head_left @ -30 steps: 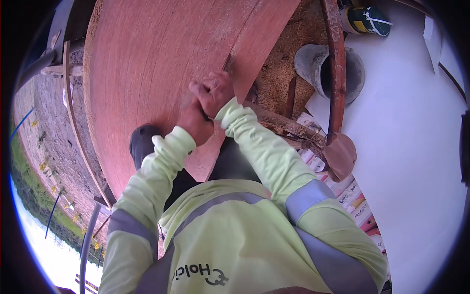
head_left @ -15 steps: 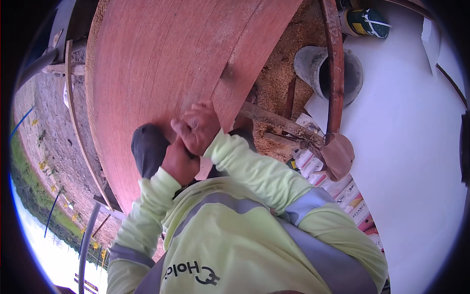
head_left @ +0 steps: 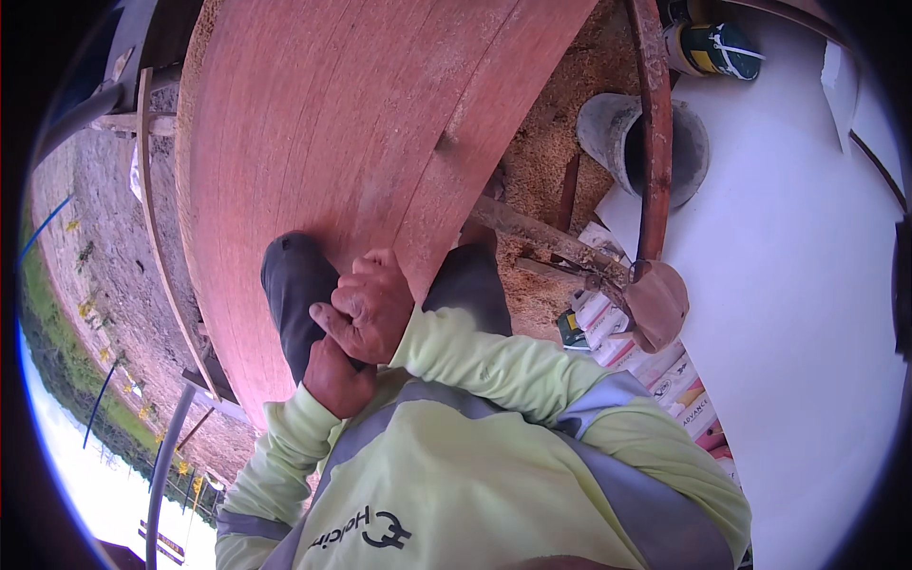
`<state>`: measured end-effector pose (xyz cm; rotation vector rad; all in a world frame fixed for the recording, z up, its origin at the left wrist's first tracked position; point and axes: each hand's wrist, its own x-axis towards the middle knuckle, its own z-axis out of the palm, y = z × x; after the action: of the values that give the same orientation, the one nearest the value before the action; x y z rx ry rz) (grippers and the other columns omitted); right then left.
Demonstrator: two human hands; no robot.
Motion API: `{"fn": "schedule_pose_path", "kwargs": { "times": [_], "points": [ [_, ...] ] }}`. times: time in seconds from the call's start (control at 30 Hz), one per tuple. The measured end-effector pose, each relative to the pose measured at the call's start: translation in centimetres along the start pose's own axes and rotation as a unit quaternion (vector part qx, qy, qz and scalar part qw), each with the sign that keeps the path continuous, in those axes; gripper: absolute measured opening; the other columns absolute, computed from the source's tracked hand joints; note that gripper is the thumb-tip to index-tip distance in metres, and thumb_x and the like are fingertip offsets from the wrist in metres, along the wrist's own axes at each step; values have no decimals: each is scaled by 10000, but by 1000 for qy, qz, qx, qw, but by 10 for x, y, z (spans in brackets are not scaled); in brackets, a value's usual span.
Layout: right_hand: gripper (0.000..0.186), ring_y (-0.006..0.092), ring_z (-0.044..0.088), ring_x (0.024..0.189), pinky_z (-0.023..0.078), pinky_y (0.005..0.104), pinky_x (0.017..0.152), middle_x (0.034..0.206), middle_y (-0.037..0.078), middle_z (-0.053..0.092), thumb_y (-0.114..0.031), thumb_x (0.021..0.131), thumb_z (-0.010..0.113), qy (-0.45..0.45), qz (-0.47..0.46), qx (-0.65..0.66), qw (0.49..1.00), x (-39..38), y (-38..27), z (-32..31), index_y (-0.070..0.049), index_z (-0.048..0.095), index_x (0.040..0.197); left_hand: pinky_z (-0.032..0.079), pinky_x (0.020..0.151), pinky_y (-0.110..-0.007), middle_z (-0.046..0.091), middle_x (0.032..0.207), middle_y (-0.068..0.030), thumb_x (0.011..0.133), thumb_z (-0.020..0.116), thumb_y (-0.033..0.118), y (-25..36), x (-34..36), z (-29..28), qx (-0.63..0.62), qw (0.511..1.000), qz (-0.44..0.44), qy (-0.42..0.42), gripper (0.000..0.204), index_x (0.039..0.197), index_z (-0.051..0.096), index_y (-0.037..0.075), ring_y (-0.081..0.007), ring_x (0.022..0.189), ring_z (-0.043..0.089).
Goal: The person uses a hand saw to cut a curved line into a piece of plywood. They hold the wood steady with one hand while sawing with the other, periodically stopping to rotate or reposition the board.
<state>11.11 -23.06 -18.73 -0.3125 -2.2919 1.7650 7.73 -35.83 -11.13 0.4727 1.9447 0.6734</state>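
Observation:
My right hand [head_left: 365, 306] is closed in a fist, its thumb pointing left. Just below it, and touching it, my left hand [head_left: 336, 382] is closed too. A dark bit shows where the two meet; whatever they hold is hidden by the fingers. Both hands are close to my body, between my dark-trousered knees. Beyond them stretches a wide reddish-brown wooden board [head_left: 351, 114] with long seams, pale dust and a dark hollow or knot near one seam.
Right of the board, a grey bucket [head_left: 603, 133] lies tipped on sawdust [head_left: 546, 123]. A reddish wooden bar [head_left: 654, 180] crosses before it. Farther right are a white sheet [head_left: 788, 285], a dark green can [head_left: 722, 49] and printed packages [head_left: 608, 328]. A thin wooden strip [head_left: 152, 218] edges the left.
Both hands have moved together toward my body, off the board's middle and down between my knees. They stay closed and touching.

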Motion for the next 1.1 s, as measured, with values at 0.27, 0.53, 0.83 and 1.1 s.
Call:
{"fn": "schedule_pose_path", "kwargs": {
  "times": [0.27,0.53,0.83,1.1],
  "points": [
    [351,320,569,625,413,439,747,575,126,583,-275,833,663,37,84,-71,993,71,142,-22,-69,592,557,515,792,-439,660,992,-259,801,585,35,-29,172,36,24,997,-35,68,340,1136,554,-16,-430,946,644],
    [386,280,525,603,392,429,767,553,69,507,-244,791,718,8,-4,2,1000,-8,2,8,-108,479,520,502,879,-499,656,1038,-262,744,570,41,-9,1,0,4,1000,4,-30,490,1232,544,4,-454,1004,635],
    [303,309,559,604,421,441,748,581,118,586,-262,772,681,-11,182,-1,983,70,125,-22,-73,596,552,514,809,-435,669,993,-251,803,576,35,-42,163,35,10,996,44,81,383,1180,541,-19,-431,972,641],
    [334,277,519,597,395,419,769,566,73,519,-230,767,703,-1,15,-4,1000,-2,18,8,-116,504,523,486,929,-428,663,1102,-247,819,585,62,-10,12,2,-2,998,-61,-25,457,1268,547,-8,-400,1092,635]
  ]
}}
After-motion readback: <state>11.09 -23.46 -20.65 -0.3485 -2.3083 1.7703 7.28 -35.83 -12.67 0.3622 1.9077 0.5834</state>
